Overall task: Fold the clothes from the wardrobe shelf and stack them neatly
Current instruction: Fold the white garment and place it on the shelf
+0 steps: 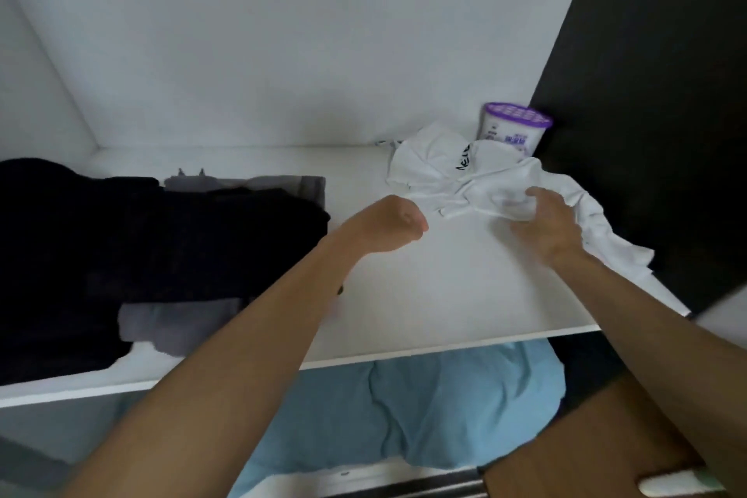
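On the white wardrobe shelf (424, 295), right side: one white garment (477, 170), crumpled, unfolded, black lettering on an upper fold (only partly readable), its near edge trailing toward the shelf's front right corner.

Right hand (545, 226): on the near part of the white garment, fingers (537, 194) curled into the cloth and gripping a bunch of it; slightly blurred.

Left hand (390, 224): over the bare middle of the shelf, just beside the garment's left edge, fingers curled into a fist, nothing seen in it.

Back right corner: one white tub (513, 129) with a purple lid, upright, touching the garment.

Left side: black clothes (121, 247) piled over a grey garment (178, 323), well apart from the white one.

Below the shelf: light blue fabric (424, 408), rumpled.
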{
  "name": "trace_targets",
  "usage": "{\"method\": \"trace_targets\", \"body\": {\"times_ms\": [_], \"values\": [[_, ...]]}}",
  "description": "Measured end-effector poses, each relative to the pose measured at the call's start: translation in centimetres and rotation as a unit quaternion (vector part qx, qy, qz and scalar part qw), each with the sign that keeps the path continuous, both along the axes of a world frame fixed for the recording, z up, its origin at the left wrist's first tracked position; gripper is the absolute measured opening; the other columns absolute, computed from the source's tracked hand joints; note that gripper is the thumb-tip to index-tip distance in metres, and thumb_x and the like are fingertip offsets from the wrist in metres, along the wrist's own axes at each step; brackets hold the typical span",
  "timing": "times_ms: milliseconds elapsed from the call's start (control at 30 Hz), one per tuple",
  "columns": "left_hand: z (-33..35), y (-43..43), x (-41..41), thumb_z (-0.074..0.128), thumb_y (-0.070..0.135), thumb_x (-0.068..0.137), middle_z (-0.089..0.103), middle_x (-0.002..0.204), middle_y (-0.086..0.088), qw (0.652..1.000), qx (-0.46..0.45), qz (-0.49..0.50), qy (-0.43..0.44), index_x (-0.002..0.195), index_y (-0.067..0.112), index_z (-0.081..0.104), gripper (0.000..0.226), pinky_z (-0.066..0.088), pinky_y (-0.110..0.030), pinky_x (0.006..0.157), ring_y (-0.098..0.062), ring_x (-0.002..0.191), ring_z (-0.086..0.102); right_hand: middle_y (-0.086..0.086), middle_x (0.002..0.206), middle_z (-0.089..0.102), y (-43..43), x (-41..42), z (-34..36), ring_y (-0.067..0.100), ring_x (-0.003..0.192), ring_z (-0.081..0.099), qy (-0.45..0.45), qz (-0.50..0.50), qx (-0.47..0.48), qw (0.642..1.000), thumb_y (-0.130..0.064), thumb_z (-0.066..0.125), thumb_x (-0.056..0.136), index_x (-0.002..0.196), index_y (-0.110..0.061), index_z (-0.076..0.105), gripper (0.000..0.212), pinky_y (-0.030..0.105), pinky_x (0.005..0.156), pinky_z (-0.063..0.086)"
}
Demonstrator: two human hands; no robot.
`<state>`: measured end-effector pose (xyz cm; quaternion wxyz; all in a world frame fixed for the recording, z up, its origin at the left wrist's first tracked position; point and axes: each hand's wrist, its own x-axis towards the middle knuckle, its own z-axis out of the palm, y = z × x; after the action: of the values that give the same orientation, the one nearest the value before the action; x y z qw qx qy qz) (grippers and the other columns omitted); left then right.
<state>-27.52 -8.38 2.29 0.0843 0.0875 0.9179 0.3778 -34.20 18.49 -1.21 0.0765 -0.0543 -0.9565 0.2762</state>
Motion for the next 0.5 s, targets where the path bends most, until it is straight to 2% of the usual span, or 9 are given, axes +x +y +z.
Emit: {"method": "trace_targets", "body": {"times_ms": [67,167,233,300,333,400,467,500], "values": [[-0.5,2.6,-1.5,0.060,0.013,0.091,0.071,0.097,-0.004,0.997,0.053,0.040,-0.051,0.098,0.017,0.070,0.013,0.045,-0.017,0.062,-0.013,0.079,0.063,0.002,0.143,0.045,3.3,-2.1,-0.4,0.033,0.125,0.049,0.011,-0.023,-0.022,0.999,-0.031,0.073,0.081,0.142,-0.025,0.042,0.069,0.053,0.094,0.050],[-1.3,6.4,-3.5,0.059,0.018,0.095,0.076,0.101,-0.008,0.974,0.161,0.081,-0.139,0.102,0.014,0.066,0.011,0.052,-0.026,0.066,-0.019,0.085,0.069,0.003,0.149,0.037,6.0,-5.3,-1.7,0.032,0.136,0.036,0.030,-0.030,0.031,0.999,-0.033,0.072,0.078,0.140,-0.027,0.043,0.069,0.054,0.107,0.036],[-1.7,8.7,-4.7,0.059,0.019,0.096,0.077,0.099,-0.010,0.957,0.211,0.100,-0.174,0.108,0.009,0.064,0.017,0.055,-0.030,0.068,-0.022,0.084,0.071,0.004,0.142,0.048,7.0,-7.1,-2.5,0.033,0.132,0.038,0.002,-0.031,0.085,0.996,-0.032,0.066,0.081,0.134,-0.031,0.052,0.055,0.052,0.105,0.033],[-2.1,10.7,-5.6,0.057,0.021,0.097,0.077,0.096,-0.011,0.944,0.223,0.115,-0.213,0.114,0.006,0.062,0.023,0.058,-0.032,0.069,-0.023,0.082,0.072,0.004,0.123,0.063,7.9,-8.5,-2.6,0.032,0.121,0.049,0.006,-0.015,0.100,0.995,-0.026,0.059,0.085,0.116,-0.033,0.068,0.033,0.047,0.100,0.036],[-2.2,11.6,-5.9,0.057,0.024,0.098,0.077,0.096,-0.011,0.935,0.230,0.120,-0.242,0.116,0.005,0.060,0.027,0.059,-0.032,0.069,-0.024,0.082,0.073,0.003,0.112,0.069,8.3,-8.9,-2.3,0.032,0.114,0.055,0.016,0.002,0.051,0.999,-0.021,0.057,0.087,0.105,-0.030,0.074,0.027,0.044,0.098,0.041],[-2.4,12.8,-6.3,0.056,0.037,0.098,0.076,0.102,-0.014,0.907,0.265,0.126,-0.303,0.122,0.003,0.055,0.041,0.060,-0.033,0.069,-0.026,0.088,0.074,0.005,0.097,0.074,8.6,-8.4,-1.9,0.026,0.101,0.065,0.020,0.069,-0.119,0.990,-0.012,0.058,0.089,0.094,-0.022,0.078,0.022,0.037,0.091,0.050],[-2.5,13.5,-6.6,0.054,0.049,0.096,0.073,0.110,-0.018,0.870,0.335,0.140,-0.332,0.123,0.002,0.052,0.054,0.060,-0.037,0.074,-0.032,0.100,0.072,0.012,0.098,0.074,8.0,-5.9,-1.1,0.014,0.090,0.065,0.015,0.158,-0.262,0.952,-0.006,0.065,0.090,0.096,-0.014,0.077,0.016,0.028,0.081,0.049],[-2.4,13.7,-6.7,0.053,0.052,0.095,0.071,0.115,-0.021,0.851,0.376,0.151,-0.335,0.125,0.002,0.052,0.058,0.060,-0.041,0.079,-0.035,0.104,0.070,0.014,0.097,0.073,7.7,-4.0,-0.6,0.008,0.085,0.062,0.001,0.219,-0.290,0.932,-0.003,0.067,0.090,0.096,-0.012,0.076,0.015,0.024,0.077,0.047]]}}
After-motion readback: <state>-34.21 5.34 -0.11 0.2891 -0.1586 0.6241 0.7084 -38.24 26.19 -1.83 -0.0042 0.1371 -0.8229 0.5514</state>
